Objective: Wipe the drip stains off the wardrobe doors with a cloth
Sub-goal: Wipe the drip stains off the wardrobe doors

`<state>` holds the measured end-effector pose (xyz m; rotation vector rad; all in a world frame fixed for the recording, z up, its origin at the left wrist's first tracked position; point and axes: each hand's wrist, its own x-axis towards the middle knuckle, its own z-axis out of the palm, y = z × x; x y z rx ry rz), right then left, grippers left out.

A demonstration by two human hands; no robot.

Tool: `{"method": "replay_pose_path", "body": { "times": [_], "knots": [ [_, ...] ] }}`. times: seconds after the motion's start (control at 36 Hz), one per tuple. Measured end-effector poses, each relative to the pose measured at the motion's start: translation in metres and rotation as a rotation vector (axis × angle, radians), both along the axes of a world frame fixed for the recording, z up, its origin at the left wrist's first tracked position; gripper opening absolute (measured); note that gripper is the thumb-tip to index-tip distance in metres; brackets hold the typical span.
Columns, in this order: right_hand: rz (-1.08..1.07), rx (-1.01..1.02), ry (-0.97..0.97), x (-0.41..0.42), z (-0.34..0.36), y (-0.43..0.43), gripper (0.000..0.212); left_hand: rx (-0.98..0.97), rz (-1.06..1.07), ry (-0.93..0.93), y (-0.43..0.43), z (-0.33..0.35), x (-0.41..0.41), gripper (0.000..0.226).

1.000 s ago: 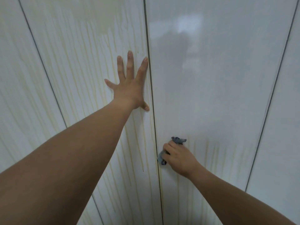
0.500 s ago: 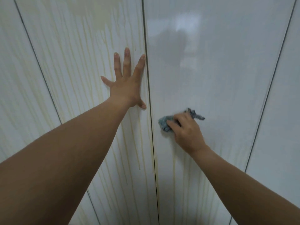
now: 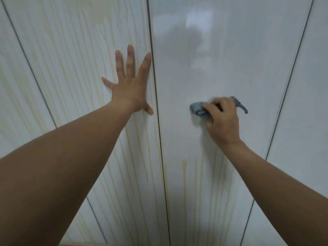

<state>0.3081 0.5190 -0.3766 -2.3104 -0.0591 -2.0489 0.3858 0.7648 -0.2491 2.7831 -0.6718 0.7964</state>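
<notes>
I am looking up along both arms at the wardrobe. My left hand (image 3: 127,89) lies flat on the left door (image 3: 71,68), fingers straight and spread, grasping nothing. Its index finger and thumb sit just beside the dark seam (image 3: 160,139) between the two middle doors. My right hand (image 3: 223,121) is clenched round the cloth (image 3: 199,110) and presses it against the right door (image 3: 230,50), about midway across that door and a little lower than my left hand.

The cloth is a small blue-grey wad, crumpled tight. Most of it sticks out to the left of my knuckles, and a thin tail with dark and light stripes pokes out on the other side of the hand.

The drip stains (image 3: 129,153) are narrow, vertical, pale yellow-beige runs. They streak the left door from top to bottom, densest around and above my left hand, and some end in small darker beads. On the right door they show only in the lower part, below my right wrist, starting at an uneven line, with the boldest one near the seam. Above the cloth that door is an even glossy white with a blurred grey reflection (image 3: 186,41). The far-left panel (image 3: 10,103) also carries faint streaks, and the far-right panel (image 3: 310,121) is glossy white.
</notes>
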Motion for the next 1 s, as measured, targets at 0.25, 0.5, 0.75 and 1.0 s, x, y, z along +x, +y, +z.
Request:
{"method": "replay_pose_path", "body": {
  "times": [0.25, 0.5, 0.75, 1.0],
  "knots": [
    [-0.048, -0.184, 0.151, -0.011, -0.091, -0.006, 0.019, 0.010, 0.006, -0.008, -0.001, 0.000, -0.001, 0.169],
    [0.019, -0.111, 0.374, -0.033, -0.141, -0.019, 0.017, 0.009, 0.004, -0.006, 0.001, 0.000, -0.002, 0.169],
    [-0.058, 0.135, 0.034, -0.032, -0.022, -0.041, 0.025, 0.007, 0.003, 0.004, 0.000, 0.001, -0.003, 0.169],
    [-0.097, -0.023, 0.212, -0.040, -0.132, -0.049, 0.029, 0.019, 0.018, 0.006, -0.001, 0.000, -0.002, 0.170]
  ]
}}
